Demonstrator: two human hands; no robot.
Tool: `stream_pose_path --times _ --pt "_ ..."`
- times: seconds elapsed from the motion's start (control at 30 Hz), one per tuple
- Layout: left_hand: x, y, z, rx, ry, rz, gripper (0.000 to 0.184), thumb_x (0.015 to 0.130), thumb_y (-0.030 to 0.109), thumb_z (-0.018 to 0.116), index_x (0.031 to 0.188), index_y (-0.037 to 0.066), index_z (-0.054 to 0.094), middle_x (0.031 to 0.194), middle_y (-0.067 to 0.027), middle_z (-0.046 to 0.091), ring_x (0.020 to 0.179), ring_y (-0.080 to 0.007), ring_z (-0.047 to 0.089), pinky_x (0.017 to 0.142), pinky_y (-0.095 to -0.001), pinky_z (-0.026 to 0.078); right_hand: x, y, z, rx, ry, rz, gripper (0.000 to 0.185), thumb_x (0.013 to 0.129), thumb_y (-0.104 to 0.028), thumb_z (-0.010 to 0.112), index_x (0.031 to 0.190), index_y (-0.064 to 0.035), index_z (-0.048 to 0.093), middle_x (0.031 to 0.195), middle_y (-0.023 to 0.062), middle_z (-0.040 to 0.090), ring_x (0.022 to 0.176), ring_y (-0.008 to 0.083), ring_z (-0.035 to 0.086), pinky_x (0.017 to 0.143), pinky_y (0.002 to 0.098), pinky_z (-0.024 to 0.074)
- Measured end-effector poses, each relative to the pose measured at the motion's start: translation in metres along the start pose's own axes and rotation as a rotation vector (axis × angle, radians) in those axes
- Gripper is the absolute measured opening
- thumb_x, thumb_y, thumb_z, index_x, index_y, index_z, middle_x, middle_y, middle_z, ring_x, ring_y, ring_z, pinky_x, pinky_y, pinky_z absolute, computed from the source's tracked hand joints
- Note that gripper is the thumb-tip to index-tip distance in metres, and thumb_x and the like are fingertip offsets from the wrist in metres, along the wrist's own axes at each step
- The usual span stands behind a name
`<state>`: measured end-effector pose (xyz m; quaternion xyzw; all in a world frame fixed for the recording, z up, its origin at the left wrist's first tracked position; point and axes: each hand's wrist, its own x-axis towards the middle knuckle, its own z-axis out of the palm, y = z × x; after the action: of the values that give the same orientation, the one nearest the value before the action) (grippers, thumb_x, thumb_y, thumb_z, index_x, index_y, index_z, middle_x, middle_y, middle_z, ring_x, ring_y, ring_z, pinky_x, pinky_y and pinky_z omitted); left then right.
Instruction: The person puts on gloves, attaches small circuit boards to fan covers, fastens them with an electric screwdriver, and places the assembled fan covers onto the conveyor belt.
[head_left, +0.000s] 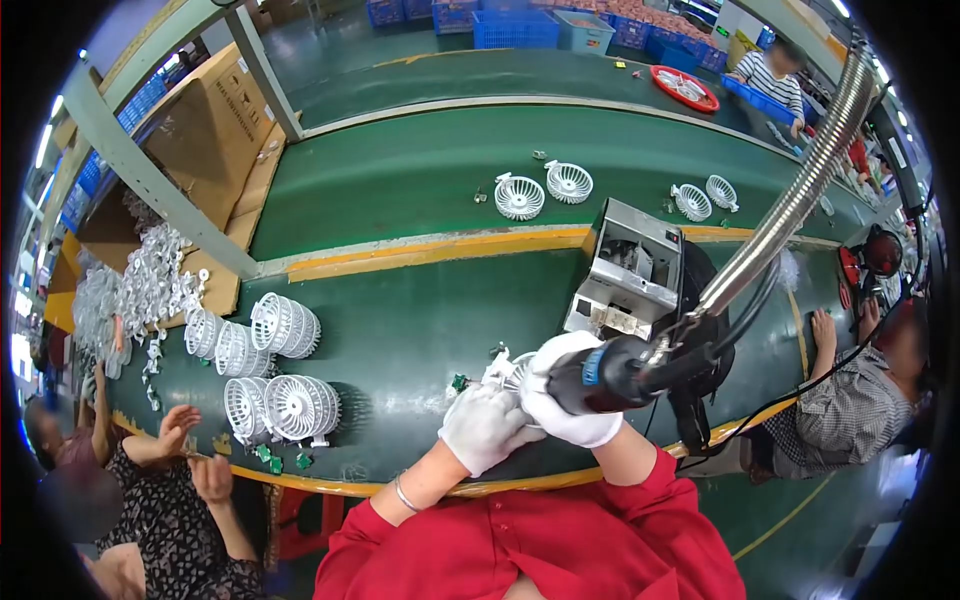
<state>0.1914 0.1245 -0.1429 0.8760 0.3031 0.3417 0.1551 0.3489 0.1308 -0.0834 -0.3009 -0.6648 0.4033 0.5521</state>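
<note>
My right hand, in a white glove, is wrapped round a black electric screwdriver that hangs from a coiled metal spring. My left hand, also gloved, grips a white round slatted fan cover on the bench. Both hands are close together, and they hide much of the cover and the tool's tip. Just left of them lies a small green piece, which looks like a circuit board.
Stacked white fan covers stand at the left, with small green boards beside them. Beyond my hands is a metal fixture box. More covers lie on the green conveyor. Co-workers sit at both sides.
</note>
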Motion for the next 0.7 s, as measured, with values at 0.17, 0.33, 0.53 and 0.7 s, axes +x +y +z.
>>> stream_pose_path --times 0.17,0.33,0.53,0.7 --pt "0.000 -0.008 -0.020 0.016 0.198 0.041 0.021 0.063 0.023 0.079 0.070 0.012 0.064 0.069 -0.0036 0.062 0.060 -0.0234 0.057 0.057 -0.0356 0.044 0.013 -0.036 -0.026 0.295 0.281 -0.317 0.024 0.085 -0.005 0.056 0.105 -0.0064 0.042 0.057 0.0039 0.047 0.043 0.0162 0.046 0.042 0.0333 0.0451" --pt "0.005 -0.025 -0.033 0.145 0.399 -0.286 0.049 0.063 0.007 0.079 0.108 0.004 0.062 0.123 -0.0176 0.052 0.107 -0.0335 0.056 0.087 -0.0365 0.049 0.026 -0.009 -0.053 0.026 0.727 -0.174 0.031 0.082 0.010 0.052 0.109 -0.0018 0.045 0.061 0.0040 0.048 0.045 0.0141 0.047 0.045 0.0294 0.0438" --pt "-0.016 -0.008 -0.004 -0.145 -0.079 -0.123 0.037 0.061 0.027 0.083 0.091 0.010 0.069 0.085 -0.0059 0.064 0.077 -0.0260 0.064 0.068 -0.0359 0.051 0.011 0.045 -0.071 -0.183 0.744 0.034 0.032 0.072 0.004 0.072 0.100 -0.0019 0.057 0.082 0.0009 0.060 0.070 0.0087 0.059 0.068 0.0243 0.0484" --pt "-0.019 -0.010 0.009 -0.031 -0.161 -0.147 0.028 0.070 0.034 0.074 0.065 0.008 0.062 0.071 -0.0085 0.054 0.070 -0.0290 0.056 0.065 -0.0409 0.045 0.009 0.005 -0.039 0.009 0.587 0.131 0.032 0.078 0.013 0.057 0.105 -0.0010 0.048 0.065 0.0044 0.054 0.049 0.0135 0.054 0.048 0.0285 0.0463"
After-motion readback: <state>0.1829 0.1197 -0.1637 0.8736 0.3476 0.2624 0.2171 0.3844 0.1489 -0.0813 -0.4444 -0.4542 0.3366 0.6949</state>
